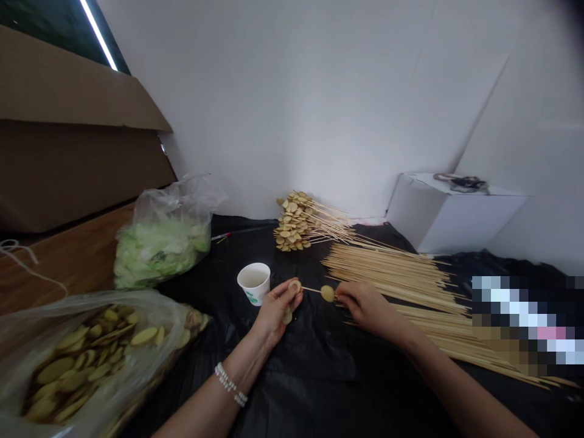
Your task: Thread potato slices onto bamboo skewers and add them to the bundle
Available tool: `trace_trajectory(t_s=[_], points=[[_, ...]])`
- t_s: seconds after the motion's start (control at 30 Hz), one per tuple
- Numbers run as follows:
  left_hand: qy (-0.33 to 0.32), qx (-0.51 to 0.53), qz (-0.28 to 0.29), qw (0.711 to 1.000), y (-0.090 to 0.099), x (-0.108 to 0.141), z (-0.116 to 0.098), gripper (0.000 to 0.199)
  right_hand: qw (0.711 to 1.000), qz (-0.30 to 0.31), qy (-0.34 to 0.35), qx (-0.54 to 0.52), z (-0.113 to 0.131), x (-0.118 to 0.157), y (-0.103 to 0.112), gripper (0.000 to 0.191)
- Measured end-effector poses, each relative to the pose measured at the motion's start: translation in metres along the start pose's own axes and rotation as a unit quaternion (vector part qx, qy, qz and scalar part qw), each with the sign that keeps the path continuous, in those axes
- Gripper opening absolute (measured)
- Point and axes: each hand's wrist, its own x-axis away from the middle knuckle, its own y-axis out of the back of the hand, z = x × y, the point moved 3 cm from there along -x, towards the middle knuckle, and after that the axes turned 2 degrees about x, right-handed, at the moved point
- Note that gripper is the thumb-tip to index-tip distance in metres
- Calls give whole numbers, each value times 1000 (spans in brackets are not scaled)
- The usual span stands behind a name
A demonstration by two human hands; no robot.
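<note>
My left hand (277,307), with a beaded bracelet above its wrist, pinches a round yellowish slice (295,285) at one end of a thin wooden stick (311,289). Another slice seems to rest lower in the same palm. On the stick, close to my right hand (360,304), sits a second slice (327,293); the fingers of that hand are closed round the stick just beside it. A white paper cup (254,283) stands left of my left hand. Loose wooden sticks (387,267) lie in bundles beyond and to the right of my right hand.
Skewered slices (294,222) are piled near the wall. At the left are an open bag of slices (68,377) and a clear bag of pale green pieces (159,246). A white box (438,213) stands at the back right. Black sheeting (301,377) covers the work surface.
</note>
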Motion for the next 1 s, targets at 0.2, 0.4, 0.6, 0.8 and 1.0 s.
trace_trajectory(t_s=[0.2,0.4,0.6,0.8,1.0], points=[[1,-5,1,1000,-1,0,0,16,999,32,-5,-10,1,1,-3,22],[-2,-15,-8,1000,-2,2,0,16,999,-12,-2,45,3,1,-2,23],[-4,-20,-9,1000,-2,3,0,16,999,37,-6,28,5,4,-3,22],[-9,-22,1,1000,-2,2,1,17,999,2,-11,52,9,4,-4,21],[-8,-26,-14,1000,-2,3,1,16,996,8,-30,83,11,5,-9,19]])
